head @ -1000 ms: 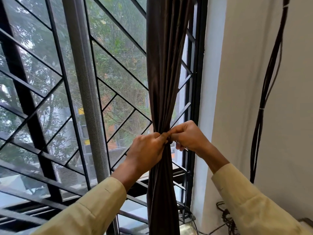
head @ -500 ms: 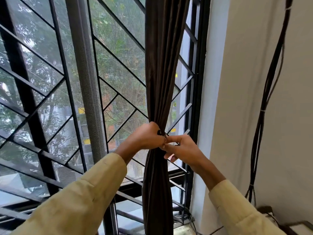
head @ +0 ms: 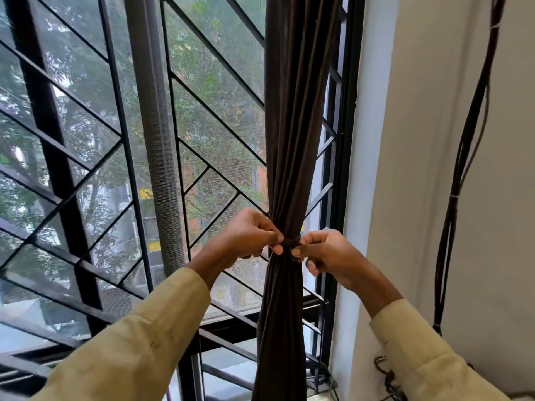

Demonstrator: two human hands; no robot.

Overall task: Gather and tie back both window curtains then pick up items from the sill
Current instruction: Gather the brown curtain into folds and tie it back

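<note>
Nearest the camera, two cream sleeves, the left sleeve (head: 136, 351) and the right sleeve (head: 428, 354), rise from the lower edge toward the curtain (head: 292, 140), the landmark for all positions below. The left hand (head: 246, 235) is just left of the curtain's narrowest point; the right hand (head: 327, 253) is just right of it. Each grip is narrow, thumb and forefinger pinched on one end of a dark tie band (head: 290, 242) that crosses the front of the curtain between the two hands. The remaining fingers of both hands are curled inward.

The curtain is a dark brown cloth with a slight sheen, gathered into a single vertical bundle of many lengthwise folds. It is widest at the top of the view, tapers to a waist at the band, and hangs below it as a slim column that runs out of the lower edge. It stands in front of the right part of the window, close to the black window frame (head: 347, 169).

Right of the curtain, beyond the frame, is a pale wall (head: 419, 140), down which a bundle of dark cables (head: 460, 169) hangs; a tangle of cable (head: 388, 377) lies near the wall's foot.

Left of and behind the curtain, a black metal grille (head: 86, 169) of diagonal bars covers the window, with a grey mesh-wrapped upright post (head: 156, 140) in it. Farthest, behind the grille and a fine screen, blurred green trees (head: 214, 82) show.
</note>
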